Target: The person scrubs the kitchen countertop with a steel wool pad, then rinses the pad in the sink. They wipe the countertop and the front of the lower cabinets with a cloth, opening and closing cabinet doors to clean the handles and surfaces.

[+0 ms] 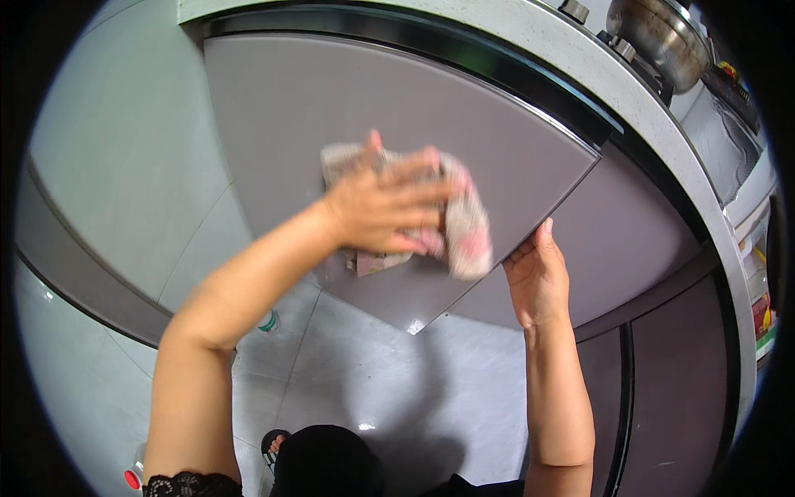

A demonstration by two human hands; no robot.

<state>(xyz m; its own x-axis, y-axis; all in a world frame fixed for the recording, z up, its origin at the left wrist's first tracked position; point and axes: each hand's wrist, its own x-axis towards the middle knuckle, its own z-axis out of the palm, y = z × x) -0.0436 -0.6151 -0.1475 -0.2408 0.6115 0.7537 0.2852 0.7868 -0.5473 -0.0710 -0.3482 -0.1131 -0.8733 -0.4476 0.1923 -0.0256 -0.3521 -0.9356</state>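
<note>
A pale cloth with pink patches [469, 224] lies bunched against the grey cabinet door [290, 91]. My left hand [385, 203] presses it onto the door's face, the fingers spread across it and slightly smeared by motion. Part of the cloth hangs past my fingers on the right, and another bit shows below the palm. At the door's right edge, my right hand [537, 277] grips the panel, thumb up along the edge. Its other fingers are partly hidden behind the door.
Above the door runs a pale countertop [530, 31]. A metal pot [662, 41] stands on it near stove knobs [623, 50]. More grey cabinet fronts [675, 389] lie at right. A bottle with a red cap [132, 479] stands on the tiled floor [331, 373] at lower left.
</note>
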